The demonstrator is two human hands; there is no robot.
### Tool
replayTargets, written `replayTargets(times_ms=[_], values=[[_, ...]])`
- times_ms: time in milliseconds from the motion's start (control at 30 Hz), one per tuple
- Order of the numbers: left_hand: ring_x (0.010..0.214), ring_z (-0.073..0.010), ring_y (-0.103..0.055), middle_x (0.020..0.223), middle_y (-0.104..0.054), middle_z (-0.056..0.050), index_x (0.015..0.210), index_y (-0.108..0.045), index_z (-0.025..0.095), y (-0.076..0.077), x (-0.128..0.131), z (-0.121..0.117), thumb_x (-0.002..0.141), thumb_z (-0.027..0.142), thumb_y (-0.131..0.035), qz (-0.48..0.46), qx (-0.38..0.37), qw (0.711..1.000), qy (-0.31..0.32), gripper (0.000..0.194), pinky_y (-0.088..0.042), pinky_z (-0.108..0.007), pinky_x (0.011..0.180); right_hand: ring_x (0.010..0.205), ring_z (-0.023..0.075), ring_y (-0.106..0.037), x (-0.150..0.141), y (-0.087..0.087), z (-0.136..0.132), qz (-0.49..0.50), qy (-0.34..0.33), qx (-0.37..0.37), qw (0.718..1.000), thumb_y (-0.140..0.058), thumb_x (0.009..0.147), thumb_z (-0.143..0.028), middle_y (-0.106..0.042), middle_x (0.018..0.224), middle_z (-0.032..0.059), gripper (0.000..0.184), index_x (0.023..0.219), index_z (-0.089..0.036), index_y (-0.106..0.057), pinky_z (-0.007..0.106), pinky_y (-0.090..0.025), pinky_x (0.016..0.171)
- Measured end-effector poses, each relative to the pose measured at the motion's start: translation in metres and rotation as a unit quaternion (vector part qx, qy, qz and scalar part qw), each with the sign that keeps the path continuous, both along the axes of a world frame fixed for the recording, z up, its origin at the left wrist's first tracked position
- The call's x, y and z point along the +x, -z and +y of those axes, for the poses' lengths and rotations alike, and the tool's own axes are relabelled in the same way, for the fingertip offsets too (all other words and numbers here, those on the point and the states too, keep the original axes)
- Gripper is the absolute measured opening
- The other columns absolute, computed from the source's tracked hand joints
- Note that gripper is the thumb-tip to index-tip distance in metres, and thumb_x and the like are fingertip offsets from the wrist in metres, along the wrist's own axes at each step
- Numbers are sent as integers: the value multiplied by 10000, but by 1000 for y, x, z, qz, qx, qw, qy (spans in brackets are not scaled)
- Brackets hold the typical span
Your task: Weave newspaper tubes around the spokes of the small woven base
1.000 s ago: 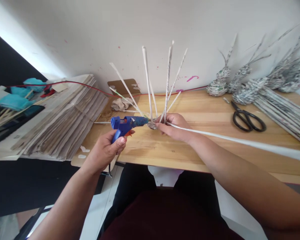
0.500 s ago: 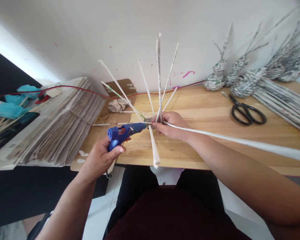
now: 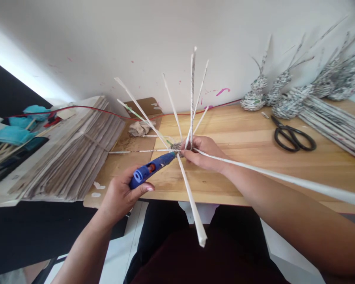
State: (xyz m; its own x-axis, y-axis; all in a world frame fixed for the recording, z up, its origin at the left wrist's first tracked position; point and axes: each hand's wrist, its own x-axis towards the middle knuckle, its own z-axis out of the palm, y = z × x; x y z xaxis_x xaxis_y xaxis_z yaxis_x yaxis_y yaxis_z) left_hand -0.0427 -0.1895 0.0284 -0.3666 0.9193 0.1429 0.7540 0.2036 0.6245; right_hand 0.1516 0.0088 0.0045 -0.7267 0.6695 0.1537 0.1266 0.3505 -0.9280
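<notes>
My left hand point(image 3: 121, 195) is closed around a blue glue gun point(image 3: 152, 169), whose nozzle touches the small woven hub point(image 3: 176, 147) of a paper-stick frame. Several rolled paper sticks point(image 3: 192, 94) fan out from that hub, upward and to the left. My right hand point(image 3: 203, 153) pinches the hub from the right, fingers closed on it. One stick point(image 3: 192, 201) points down toward me past the table edge. A long stick point(image 3: 284, 179) runs off to the right over my right forearm.
The wooden table point(image 3: 254, 138) carries black scissors point(image 3: 292, 138), a bundle of rolled paper sticks point(image 3: 334, 122) and several woven paper pieces point(image 3: 256, 96) by the wall. A stack of newspapers point(image 3: 73, 154) lies at the left. A red cable point(image 3: 85, 107) runs along the wall.
The paper-stick frame has turned in my right hand, so one stick now swings down toward me. The glue gun has tilted, its handle lower, with the nozzle staying at the hub.
</notes>
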Motion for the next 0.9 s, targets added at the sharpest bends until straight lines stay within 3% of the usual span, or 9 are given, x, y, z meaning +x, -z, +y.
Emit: replayTargets(times_ms=[900], values=[[603,-152,-596,717,-676,16,993,-681,205,4,1,-4,767,587,-734,61,-6,998,3,446,-453,-252,598,633,116,-596,0,1,0,14,-2,-8,1000,-663,762,-189,-684,732,9,63,808,-153,-685,241,-458,617]])
